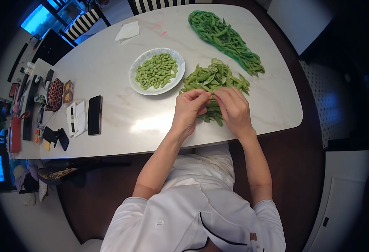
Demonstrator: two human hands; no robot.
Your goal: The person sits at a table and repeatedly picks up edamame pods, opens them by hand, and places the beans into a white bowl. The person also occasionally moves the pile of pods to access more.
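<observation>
My left hand and my right hand meet at the fingertips over a pile of green soybean pods and husks. A green pod seems pinched between them; most of it is hidden by the fingers. Left of the pile, a round plate with a patterned rim holds shelled green beans in a single heap. Behind the pile, at the right, lies a green mesh bag full of whole pods.
A white tissue lies on the marble-look table at the back left. Along the left side are a black phone, a notepad with a pen, a patterned pouch and a phone stand. Striped chairs stand beyond.
</observation>
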